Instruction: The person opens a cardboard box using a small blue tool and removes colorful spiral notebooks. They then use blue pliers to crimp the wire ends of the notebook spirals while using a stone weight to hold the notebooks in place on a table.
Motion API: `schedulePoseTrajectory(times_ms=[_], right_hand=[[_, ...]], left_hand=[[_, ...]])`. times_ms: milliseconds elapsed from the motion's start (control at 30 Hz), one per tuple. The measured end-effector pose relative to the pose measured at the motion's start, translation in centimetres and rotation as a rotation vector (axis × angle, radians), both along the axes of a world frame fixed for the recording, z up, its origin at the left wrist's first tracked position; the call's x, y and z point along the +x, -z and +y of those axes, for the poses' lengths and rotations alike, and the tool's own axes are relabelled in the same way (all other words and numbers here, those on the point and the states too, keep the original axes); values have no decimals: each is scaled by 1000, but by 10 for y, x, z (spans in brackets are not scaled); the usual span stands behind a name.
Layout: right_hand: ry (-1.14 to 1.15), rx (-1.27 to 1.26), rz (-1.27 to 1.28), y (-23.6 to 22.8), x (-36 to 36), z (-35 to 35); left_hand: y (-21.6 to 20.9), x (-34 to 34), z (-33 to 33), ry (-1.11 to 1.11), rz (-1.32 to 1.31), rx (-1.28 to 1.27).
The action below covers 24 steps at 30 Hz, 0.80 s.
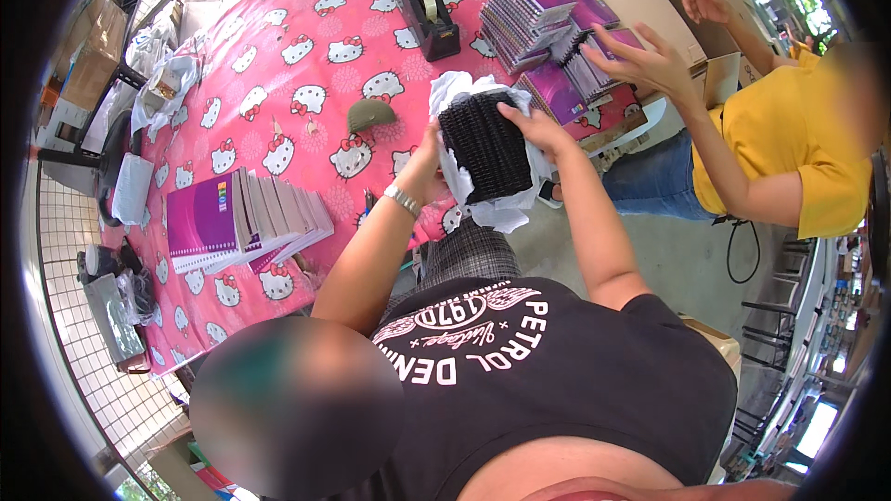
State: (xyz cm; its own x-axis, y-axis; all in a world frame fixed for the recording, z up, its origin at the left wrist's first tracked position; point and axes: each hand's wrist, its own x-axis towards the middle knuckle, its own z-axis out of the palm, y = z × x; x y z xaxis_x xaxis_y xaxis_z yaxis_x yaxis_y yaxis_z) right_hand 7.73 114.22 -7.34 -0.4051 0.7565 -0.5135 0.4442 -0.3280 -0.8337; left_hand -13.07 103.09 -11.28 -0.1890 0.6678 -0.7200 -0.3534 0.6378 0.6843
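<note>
Most fingers of the left hand [428,162] are hidden under crumpled white wrapping [506,213]; the ridged, blocky black bundle [483,150] within is clasped between that and the right hand [541,133], at the pink tablecloth's [320,153] edge.

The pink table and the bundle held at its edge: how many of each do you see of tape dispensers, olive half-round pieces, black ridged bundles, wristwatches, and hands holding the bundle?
Tape dispenser: 1
Olive half-round piece: 1
Black ridged bundle: 1
Wristwatch: 1
Left hand and right hand: 2
Total: 6
</note>
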Motion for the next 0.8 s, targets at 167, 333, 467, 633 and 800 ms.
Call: schedulePoseTrajectory(times_ms=[167, 333, 467, 633, 800], right_hand=[[-156, 413, 166, -48, -33, 17], [-394, 852, 277, -58, -6, 2], [-316, 378, 211, 53, 53, -11], [401, -37, 484, 69, 43, -37], [312, -61, 311, 42, 42, -29]], left_hand=[[-33, 10, 21, -99, 23, 524], [-30, -10, -12, -32, 677, 1058], [31, -7, -50, 379, 920, 964], [-13, 44, -62, 625, 1546, 732], [-15, 51, -47, 483, 1304, 921]])
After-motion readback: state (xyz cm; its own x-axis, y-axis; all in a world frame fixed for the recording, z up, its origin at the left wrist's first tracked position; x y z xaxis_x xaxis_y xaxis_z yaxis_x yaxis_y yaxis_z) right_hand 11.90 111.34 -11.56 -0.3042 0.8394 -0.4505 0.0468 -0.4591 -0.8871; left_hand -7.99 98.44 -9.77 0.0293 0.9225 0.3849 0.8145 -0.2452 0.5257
